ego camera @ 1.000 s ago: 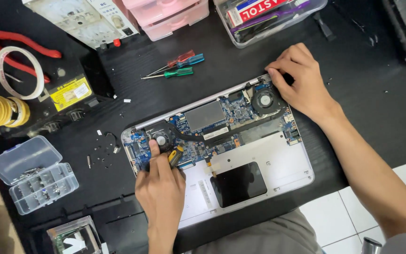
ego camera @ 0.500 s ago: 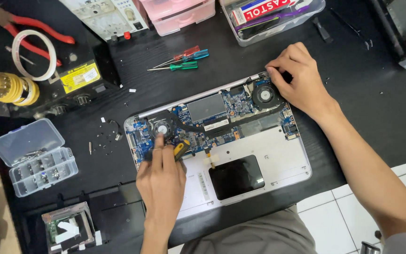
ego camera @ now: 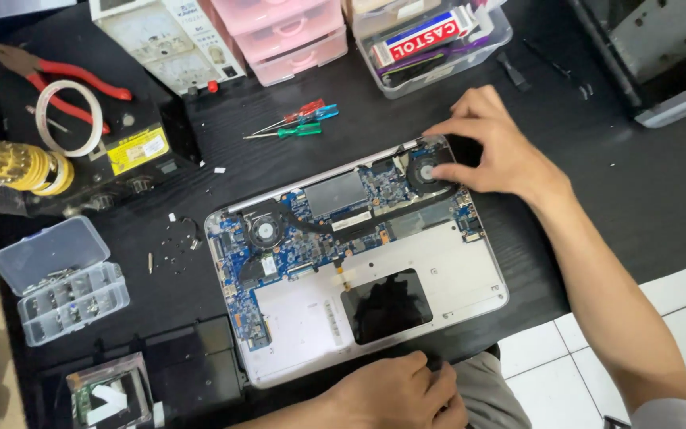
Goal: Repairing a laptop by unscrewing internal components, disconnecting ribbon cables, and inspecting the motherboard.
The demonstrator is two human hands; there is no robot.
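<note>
Your right hand [ego camera: 495, 155] presses loose fingertips on the fan [ego camera: 425, 169] at the opened laptop's [ego camera: 454, 278] far corner (left hand [ego camera: 395, 393] curled, empty, nearside).

Both hands, left hand [ego camera: 395, 395] and right hand [ego camera: 495, 149], are bare; forearms uncovered, no rings, watch or gloves visible.

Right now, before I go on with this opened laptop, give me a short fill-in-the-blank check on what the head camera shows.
1. The right hand rests on the laptop's ____ fan.
2. The left hand sits at the laptop's ____ edge.
3. The screwdrivers lie on the ____ table.
4. The small parts box is made of ____ plastic.

Missing words: right; front; black; clear
</note>
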